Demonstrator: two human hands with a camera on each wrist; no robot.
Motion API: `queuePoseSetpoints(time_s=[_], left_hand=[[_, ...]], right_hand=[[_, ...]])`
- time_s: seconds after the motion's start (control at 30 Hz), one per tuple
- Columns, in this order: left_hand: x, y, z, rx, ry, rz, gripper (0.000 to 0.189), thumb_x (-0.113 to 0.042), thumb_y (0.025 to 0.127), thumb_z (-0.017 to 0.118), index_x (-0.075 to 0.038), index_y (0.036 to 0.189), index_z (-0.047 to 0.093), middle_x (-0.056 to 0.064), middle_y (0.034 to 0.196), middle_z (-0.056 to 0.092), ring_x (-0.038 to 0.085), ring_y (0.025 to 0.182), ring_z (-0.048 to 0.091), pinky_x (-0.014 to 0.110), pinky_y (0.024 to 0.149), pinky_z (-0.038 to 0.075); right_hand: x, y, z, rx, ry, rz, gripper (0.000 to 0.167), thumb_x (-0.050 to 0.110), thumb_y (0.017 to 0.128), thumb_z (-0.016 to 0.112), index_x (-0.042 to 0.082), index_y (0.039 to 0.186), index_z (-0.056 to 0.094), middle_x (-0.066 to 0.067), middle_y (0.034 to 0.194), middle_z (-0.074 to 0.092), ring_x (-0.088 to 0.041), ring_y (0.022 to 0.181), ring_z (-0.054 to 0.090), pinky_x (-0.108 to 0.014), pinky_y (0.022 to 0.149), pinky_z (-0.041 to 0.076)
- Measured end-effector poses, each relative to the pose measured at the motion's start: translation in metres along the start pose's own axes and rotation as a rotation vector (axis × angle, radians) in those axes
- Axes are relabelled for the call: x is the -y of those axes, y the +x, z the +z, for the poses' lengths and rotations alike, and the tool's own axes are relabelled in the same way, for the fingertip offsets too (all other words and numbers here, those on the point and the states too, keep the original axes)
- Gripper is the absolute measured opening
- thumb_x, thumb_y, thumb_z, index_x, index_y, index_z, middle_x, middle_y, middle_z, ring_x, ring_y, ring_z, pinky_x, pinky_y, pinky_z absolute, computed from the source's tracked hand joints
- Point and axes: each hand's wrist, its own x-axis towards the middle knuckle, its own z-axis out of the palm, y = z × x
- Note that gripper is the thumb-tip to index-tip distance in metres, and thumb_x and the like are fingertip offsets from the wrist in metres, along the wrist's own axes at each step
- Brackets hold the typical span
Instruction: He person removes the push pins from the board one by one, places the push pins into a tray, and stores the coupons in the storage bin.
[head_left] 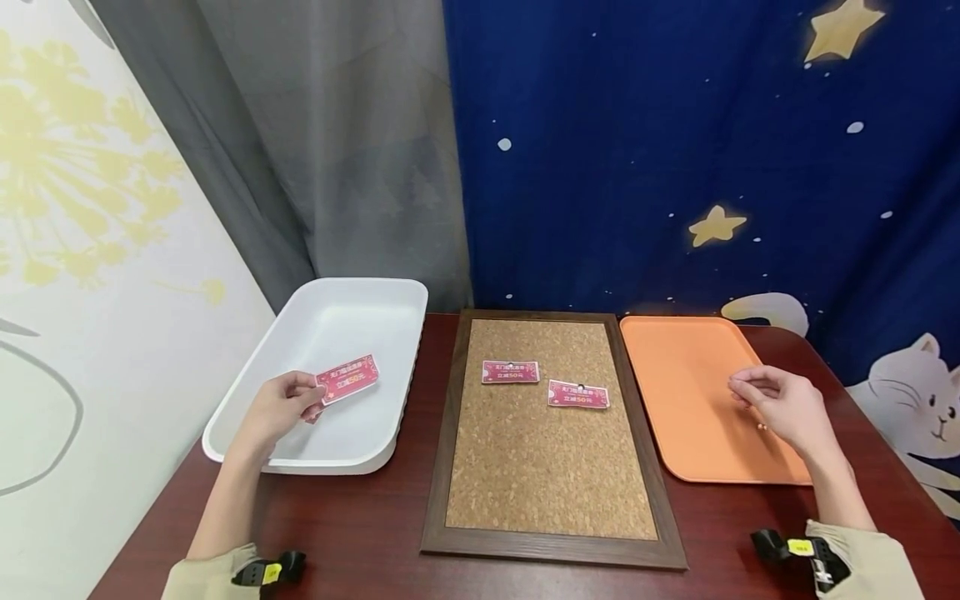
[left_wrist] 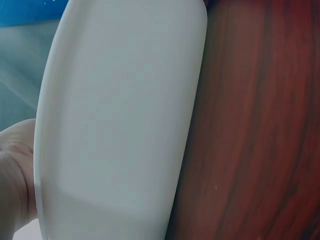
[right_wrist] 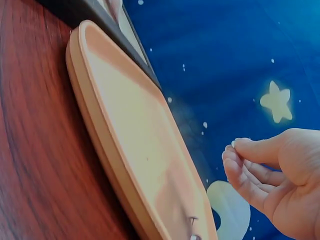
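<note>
nearest: wrist straps (head_left: pixel 801 547) at the sleeve cuffs, one to each side of the cork board (head_left: pixel 551 500). board lies flat on the dark red table (head_left: pixel 352 521).

left hand (head_left: pixel 279 410): left of the board, over the white tub (head_left: pixel 352 329), pinching a pink coupon (head_left: pixel 351 379) by its near left end, thumb and fingers on it. another pink bit pokes out below the fingers, maybe a second coupon, can't tell.

right hand (head_left: pixel 783 408): right of the board, over the orange tray (head_left: pixel 671 354), thumb and fingertips drawn together. can't tell if anything is pinched there. small pins (right_wrist: pixel 194 220) lie in that tray below the hand.

coupon handling: looks like thin printed card, so probably very light, fairly stiff but bendable, maybe a bit slick, easily creased or torn. best taken by an end or edge, leaving the printed middle flat and the top edge free.

on the board, toward its far half: left coupon (head_left: pixel 510 376) and right coupon (head_left: pixel 576 400), the right one slightly nearer, each with a dark pin head at its top edge.

farthest, behind the board: grey curtain (head_left: pixel 367 158), then blue curtain (head_left: pixel 577 183) with stars.
</note>
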Motion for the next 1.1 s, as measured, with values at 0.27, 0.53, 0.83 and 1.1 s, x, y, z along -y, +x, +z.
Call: queuePoseSetpoints(time_s=[0.27, 0.53, 0.83, 1.1], left_hand=[[0.008, 0.002, -0.005, -0.025, 0.057, -0.047, 0.031, -0.011, 0.1, 0.062, 0.012, 0.119, 0.054, 0.013, 0.09, 0.064, 0.018, 0.075, 0.063, 0.024, 0.065, 0.052], [0.01, 0.002, -0.008, 0.006, 0.029, -0.091, 0.032, -0.007, 0.098, 0.062, 0.015, 0.119, 0.051, 0.01, 0.086, 0.065, 0.013, 0.071, 0.061, 0.023, 0.062, 0.053], [0.01, 0.0, -0.009, 0.003, 0.056, -0.12, 0.031, -0.006, 0.097, 0.061, 0.015, 0.118, 0.052, 0.011, 0.087, 0.065, 0.012, 0.07, 0.06, 0.023, 0.06, 0.051], [0.01, 0.0, -0.008, 0.025, 0.107, -0.16, 0.03, -0.005, 0.095, 0.062, 0.014, 0.115, 0.051, 0.011, 0.085, 0.061, 0.015, 0.07, 0.059, 0.026, 0.061, 0.05]], right_hand=[[-0.017, 0.001, 0.002, 0.042, -0.055, 0.044, 0.027, 0.019, 0.098, 0.067, -0.007, 0.105, 0.069, -0.016, 0.083, 0.073, -0.007, 0.064, 0.065, -0.022, 0.054, 0.051], [-0.027, 0.003, 0.003, 0.082, -0.149, 0.058, 0.028, 0.024, 0.096, 0.07, -0.004, 0.1, 0.072, -0.008, 0.079, 0.073, -0.009, 0.063, 0.062, -0.021, 0.058, 0.043], [-0.032, 0.003, 0.005, 0.1, -0.194, 0.059, 0.026, 0.026, 0.094, 0.073, 0.0, 0.094, 0.074, -0.004, 0.077, 0.07, -0.012, 0.071, 0.057, -0.023, 0.063, 0.039], [-0.036, 0.002, 0.008, 0.119, -0.183, 0.082, 0.024, 0.023, 0.094, 0.073, -0.001, 0.096, 0.074, -0.013, 0.087, 0.072, -0.024, 0.081, 0.06, -0.03, 0.07, 0.042]])
